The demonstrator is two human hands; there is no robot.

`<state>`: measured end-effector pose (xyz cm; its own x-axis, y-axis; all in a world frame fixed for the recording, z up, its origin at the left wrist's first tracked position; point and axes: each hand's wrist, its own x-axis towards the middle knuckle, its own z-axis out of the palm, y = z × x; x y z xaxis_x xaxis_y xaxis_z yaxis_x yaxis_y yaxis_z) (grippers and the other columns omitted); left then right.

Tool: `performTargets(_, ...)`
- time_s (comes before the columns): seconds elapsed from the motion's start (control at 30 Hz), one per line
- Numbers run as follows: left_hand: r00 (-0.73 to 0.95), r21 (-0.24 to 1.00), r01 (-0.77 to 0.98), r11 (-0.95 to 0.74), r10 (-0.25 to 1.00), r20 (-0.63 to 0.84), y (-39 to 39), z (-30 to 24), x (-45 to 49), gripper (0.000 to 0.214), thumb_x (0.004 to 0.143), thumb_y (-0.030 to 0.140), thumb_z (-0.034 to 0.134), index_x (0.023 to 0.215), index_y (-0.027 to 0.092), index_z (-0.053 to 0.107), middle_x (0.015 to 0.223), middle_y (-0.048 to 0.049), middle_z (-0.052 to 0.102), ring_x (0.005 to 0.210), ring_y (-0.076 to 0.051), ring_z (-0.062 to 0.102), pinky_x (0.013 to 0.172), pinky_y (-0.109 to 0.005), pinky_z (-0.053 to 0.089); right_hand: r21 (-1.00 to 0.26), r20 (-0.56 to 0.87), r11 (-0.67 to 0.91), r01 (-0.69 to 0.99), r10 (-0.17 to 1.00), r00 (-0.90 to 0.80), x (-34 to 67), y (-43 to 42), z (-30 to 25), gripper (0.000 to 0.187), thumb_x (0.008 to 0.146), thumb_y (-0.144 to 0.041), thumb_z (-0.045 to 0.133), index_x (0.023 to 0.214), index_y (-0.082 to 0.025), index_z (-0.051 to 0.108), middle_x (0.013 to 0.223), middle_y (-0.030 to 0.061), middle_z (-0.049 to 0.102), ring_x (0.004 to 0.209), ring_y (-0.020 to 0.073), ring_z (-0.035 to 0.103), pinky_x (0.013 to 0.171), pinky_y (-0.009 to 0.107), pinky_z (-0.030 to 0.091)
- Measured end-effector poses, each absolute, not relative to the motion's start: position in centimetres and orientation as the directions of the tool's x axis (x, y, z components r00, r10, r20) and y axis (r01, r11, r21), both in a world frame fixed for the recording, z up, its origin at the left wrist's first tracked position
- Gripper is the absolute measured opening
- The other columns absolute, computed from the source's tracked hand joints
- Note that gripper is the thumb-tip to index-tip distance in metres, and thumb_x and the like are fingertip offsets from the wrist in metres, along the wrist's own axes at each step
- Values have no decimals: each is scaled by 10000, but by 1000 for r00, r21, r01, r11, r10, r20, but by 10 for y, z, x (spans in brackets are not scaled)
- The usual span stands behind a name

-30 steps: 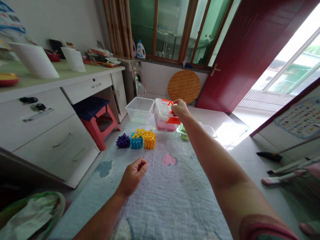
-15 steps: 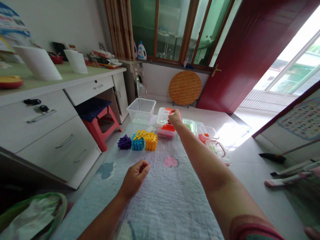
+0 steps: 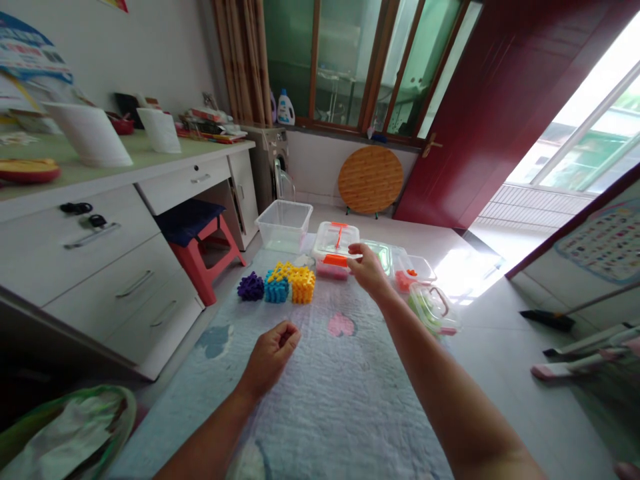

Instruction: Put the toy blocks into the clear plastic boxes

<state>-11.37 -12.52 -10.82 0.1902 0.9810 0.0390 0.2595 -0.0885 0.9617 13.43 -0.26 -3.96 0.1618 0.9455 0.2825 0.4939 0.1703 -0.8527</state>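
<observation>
My right hand [image 3: 369, 270] reaches out over the pale quilt [image 3: 330, 380], fingers curled against the near corner of a clear lidded box [image 3: 334, 239] with an orange handle and pink pieces inside. The box stands on the quilt's far end. My left hand [image 3: 273, 350] rests on the quilt in a loose fist with nothing in it. Ahead of it sit three cubes built of plastic pieces: purple [image 3: 250, 286], blue [image 3: 275, 290] and yellow [image 3: 301, 283].
An empty clear bin [image 3: 284, 223] stands behind the cubes. More clear lidded boxes [image 3: 434, 308] lie to the right on the floor. At left are a white drawer desk [image 3: 100, 267] and a red stool [image 3: 197, 243]. A broom [image 3: 545, 319] lies far right.
The right hand lowered the lidded box onto the quilt, left its handle and drew back to the near corner. The left hand stayed put. Boxes hidden before now show at right.
</observation>
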Motion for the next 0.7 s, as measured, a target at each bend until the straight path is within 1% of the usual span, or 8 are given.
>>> performTargets(0.07,168,957,273,-95,984,50,-127,-104,-112,286,846,457,557,717,203,577,638,30,508,623,-155,480,603,-260,392,-816,294,203,541,952,86,140,-37,-60,277,771,-209,540,1037,-201,619,1024,51,669,743,154,618,757,350,559)
performTargets(0.17,143,950,290,-116,987,77,-131,-93,-111,285,845,454,572,720,199,596,637,24,526,637,-159,498,621,-264,406,-728,310,224,647,951,19,144,-78,-94,257,771,-173,523,1006,-185,627,1001,69,666,779,169,632,783,341,535)
performTargets(0.23,150,952,274,-136,984,97,-132,-80,-111,274,840,449,585,733,197,606,635,25,536,623,-152,496,606,-260,407,-654,328,244,716,944,-23,146,-93,-113,254,794,-155,506,1013,-176,634,1003,83,652,821,182,635,813,341,518)
performTargets(0.33,153,962,211,-174,978,143,-121,-54,-112,258,816,443,623,755,192,626,647,21,557,613,-142,501,588,-252,414,-572,343,268,775,937,-71,148,-101,-129,228,822,-132,489,982,-184,643,976,83,649,869,197,620,850,335,494)
performTargets(0.47,74,984,55,-167,984,162,-82,-23,-117,249,738,413,715,779,178,644,637,23,587,579,-121,514,567,-233,427,-544,368,292,787,926,-89,150,-98,-135,194,838,-121,489,931,-187,645,927,78,650,897,211,599,857,322,471)
performTargets(0.53,9,989,-18,-145,989,146,-57,-11,-119,231,704,367,743,758,170,635,593,30,580,524,-99,488,518,-210,398,-551,380,299,779,921,-84,152,-97,-137,184,831,-116,494,906,-185,648,907,77,648,885,214,593,847,321,467)
performTargets(0.6,-53,991,-81,-107,993,103,-33,-3,-121,176,692,284,746,729,159,629,553,33,569,490,-86,483,483,-187,378,-563,392,307,767,917,-79,153,-97,-139,175,823,-115,502,886,-184,650,892,76,643,873,215,591,833,319,466)
performTargets(0.7,-133,975,-221,34,989,-65,-2,7,-121,84,720,148,711,711,148,628,547,26,579,464,-75,495,455,-165,381,-572,400,320,755,913,-84,153,-97,-140,163,818,-116,510,866,-186,650,896,76,640,879,218,590,832,323,467)
